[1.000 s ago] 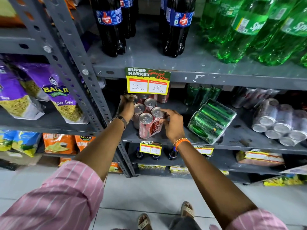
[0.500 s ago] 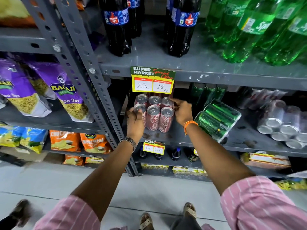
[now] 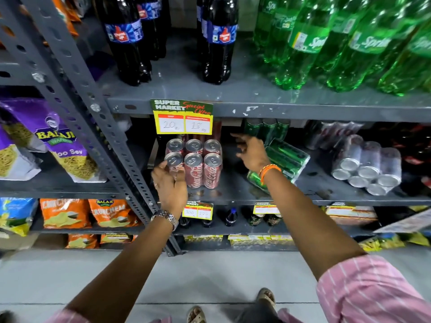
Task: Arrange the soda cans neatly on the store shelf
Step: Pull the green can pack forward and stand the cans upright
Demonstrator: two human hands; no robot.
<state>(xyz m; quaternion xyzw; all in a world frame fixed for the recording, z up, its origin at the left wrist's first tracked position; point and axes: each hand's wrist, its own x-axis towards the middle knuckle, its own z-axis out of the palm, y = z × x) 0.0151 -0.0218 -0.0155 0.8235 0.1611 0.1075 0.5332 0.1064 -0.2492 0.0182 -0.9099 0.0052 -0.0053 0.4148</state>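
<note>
Several red cola cans (image 3: 202, 170) stand upright in two tidy rows at the left end of the grey middle shelf (image 3: 235, 197). My left hand (image 3: 170, 185) is in front of the front-left can, its fingertips touching the can's side, not wrapped around it. Right of the red cans, my right hand (image 3: 251, 151) hovers with fingers spread and nothing in it. A shrink-wrapped pack of green cans (image 3: 283, 160) lies on its side just beyond that hand. More green cans (image 3: 268, 130) stand upright behind.
A wrapped pack of silver cans (image 3: 368, 166) lies tilted at the shelf's right. A yellow price tag (image 3: 183, 117) hangs from the shelf above, which holds dark cola bottles (image 3: 127, 40) and green soda bottles (image 3: 326, 45). A grey slotted upright (image 3: 93, 127) borders the left; snack bags (image 3: 58, 141) lie beyond it.
The red cans have gone from a loose tilted cluster to upright rows. My right hand has let go of them and shifted right toward the green pack. My left hand has drawn back.
</note>
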